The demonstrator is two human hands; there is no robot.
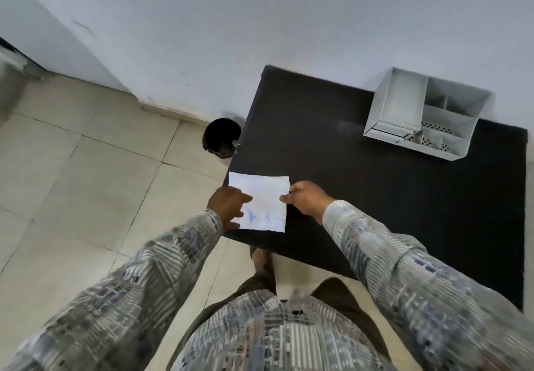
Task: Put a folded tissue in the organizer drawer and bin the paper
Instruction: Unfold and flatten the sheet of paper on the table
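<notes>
Paper [261, 201], white with faint blue print, lies at the black table's [375, 197] near left corner; left hand [228, 204] and right hand [304, 197] each pinch a side edge, grey organizer [427, 113] far right

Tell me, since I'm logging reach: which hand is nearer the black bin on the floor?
Left. The left hand holds the white sheet's left edge at the table corner, just below the bin. The right hand pinches the sheet's right edge, farther away.
</notes>
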